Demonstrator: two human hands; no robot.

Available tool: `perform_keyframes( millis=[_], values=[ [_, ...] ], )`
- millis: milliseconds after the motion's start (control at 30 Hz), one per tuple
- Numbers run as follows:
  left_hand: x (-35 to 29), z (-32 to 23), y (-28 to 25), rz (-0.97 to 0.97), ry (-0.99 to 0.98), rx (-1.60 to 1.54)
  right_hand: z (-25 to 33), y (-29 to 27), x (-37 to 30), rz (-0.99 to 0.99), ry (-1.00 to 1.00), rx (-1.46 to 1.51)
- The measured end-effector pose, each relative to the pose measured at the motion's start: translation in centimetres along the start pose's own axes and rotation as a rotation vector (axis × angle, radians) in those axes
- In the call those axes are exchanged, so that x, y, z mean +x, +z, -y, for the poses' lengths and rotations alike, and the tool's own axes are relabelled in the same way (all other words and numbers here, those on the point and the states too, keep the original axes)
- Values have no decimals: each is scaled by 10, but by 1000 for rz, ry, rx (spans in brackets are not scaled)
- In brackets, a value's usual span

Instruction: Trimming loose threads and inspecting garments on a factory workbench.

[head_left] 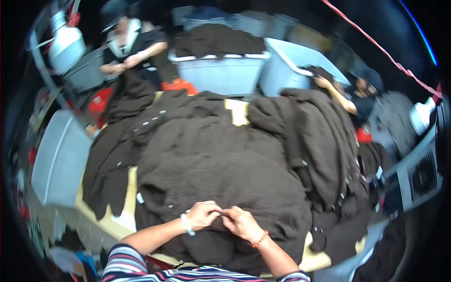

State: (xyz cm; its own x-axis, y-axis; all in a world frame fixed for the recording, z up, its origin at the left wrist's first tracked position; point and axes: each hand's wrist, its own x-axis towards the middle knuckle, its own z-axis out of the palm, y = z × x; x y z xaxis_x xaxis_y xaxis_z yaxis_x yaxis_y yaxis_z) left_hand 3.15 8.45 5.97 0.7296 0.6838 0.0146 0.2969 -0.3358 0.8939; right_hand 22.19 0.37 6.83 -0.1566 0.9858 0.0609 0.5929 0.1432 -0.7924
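Note:
A large dark brown knit garment (211, 164) lies spread over the pale yellow table in front of me. My left hand (203, 215) is closed in a pinch at the garment's near part, with a pale bracelet on the wrist. Close beside it, my right hand (242, 223) is also closed, with an orange beaded bracelet on the wrist. Between the fingertips of both hands runs a small fold of the dark knit fabric. The exact part of the garment they grip is too blurred to make out.
More dark knits (319, 136) heap at the table's right, others (108, 164) at its left. Grey bins (216, 73) stand behind, one filled with knits; another bin (58, 160) is at left. Two people (134, 51) (364, 96) handle dark fabric across the table. Lamps (68, 44) hang at both sides.

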Motion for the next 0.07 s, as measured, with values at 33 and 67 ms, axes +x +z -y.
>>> perform_keyframes(
  millis=[33,67],
  values=[
    [-10,1,-3,-22,8,62,-2,5,1,48,-27,18],
    [-14,6,-5,-25,29,117,-8,13,3,81,-38,21]
  ],
)
